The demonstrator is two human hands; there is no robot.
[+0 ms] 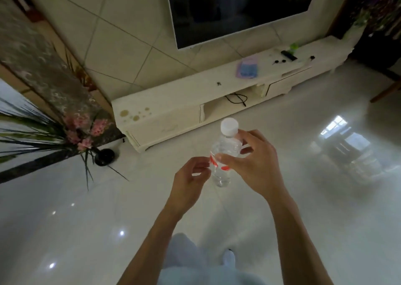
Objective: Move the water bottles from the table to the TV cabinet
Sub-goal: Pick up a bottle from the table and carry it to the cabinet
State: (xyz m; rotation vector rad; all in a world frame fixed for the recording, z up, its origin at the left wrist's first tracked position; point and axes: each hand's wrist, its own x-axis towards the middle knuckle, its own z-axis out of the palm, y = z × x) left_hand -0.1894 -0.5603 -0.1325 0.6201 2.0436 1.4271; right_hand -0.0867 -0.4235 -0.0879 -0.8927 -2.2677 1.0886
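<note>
A clear water bottle [225,152] with a white cap and a red-and-white label hangs upright in the air over the floor. My right hand [247,165] grips it around the upper body, thumb on the label. My left hand [191,176] sits just left of the bottle, its fingertips touching the label's edge with the fingers loosely curled. The long cream TV cabinet [173,98] stands against the tiled wall a short way ahead, below a dark TV screen [238,8].
On the cabinet top lie a blue-and-pink cloth [248,68], a black remote [288,54] and small dark bits. A cable [236,99] sits in its open shelf. A flower arrangement in a black vase [104,156] stands at the left. Glossy white floor spreads around my legs.
</note>
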